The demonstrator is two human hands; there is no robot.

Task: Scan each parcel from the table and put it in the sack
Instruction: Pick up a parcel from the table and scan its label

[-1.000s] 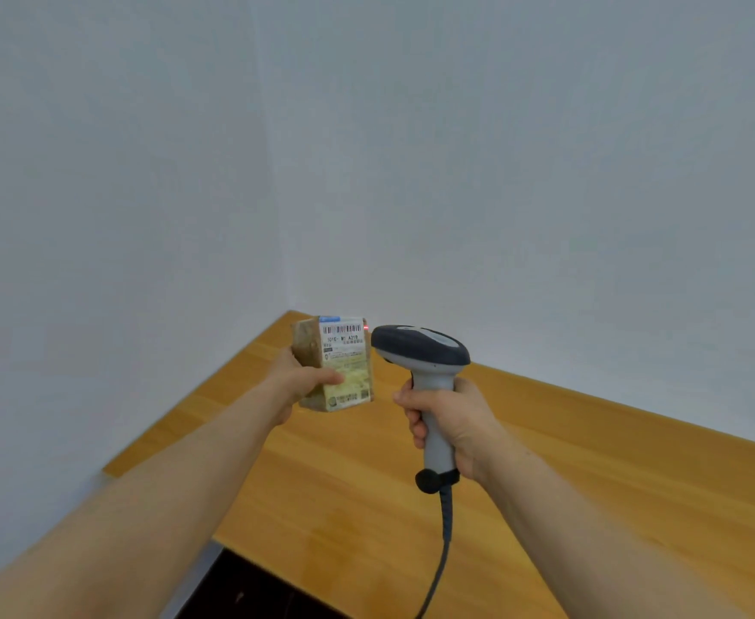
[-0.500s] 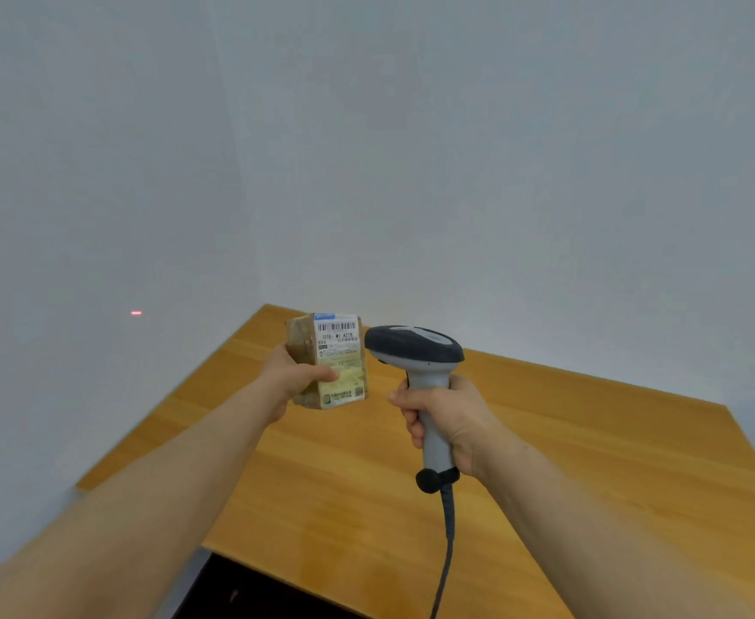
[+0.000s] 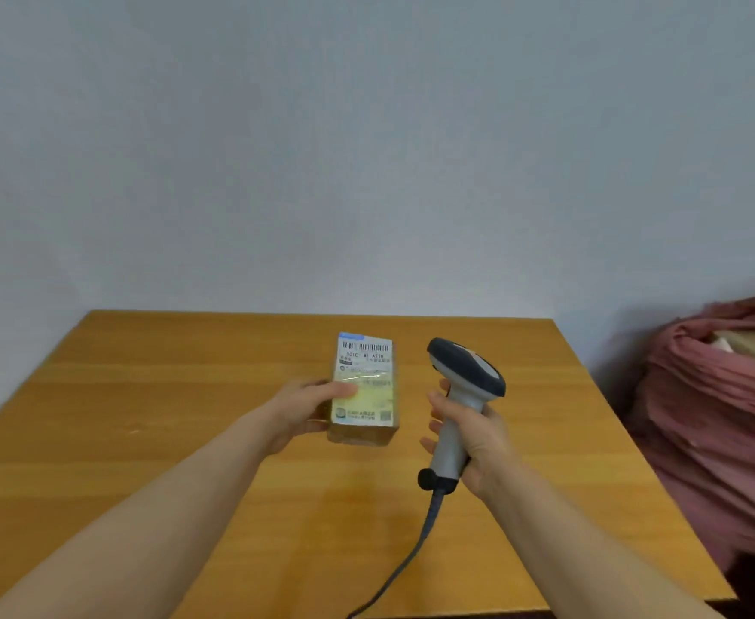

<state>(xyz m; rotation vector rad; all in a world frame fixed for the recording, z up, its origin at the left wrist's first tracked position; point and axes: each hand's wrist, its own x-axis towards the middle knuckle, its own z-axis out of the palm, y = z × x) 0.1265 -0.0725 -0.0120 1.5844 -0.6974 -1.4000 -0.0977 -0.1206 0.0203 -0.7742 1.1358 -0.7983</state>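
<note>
The left hand holds a parcel label-up for reading, the right hand keeping its grip closed round the scanner (sack at three o'clock).

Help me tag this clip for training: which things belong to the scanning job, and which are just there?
Job: parcel, held by the left hand; scanner, in the right hand; pink sack; table.
Just there: grey wall.
</note>
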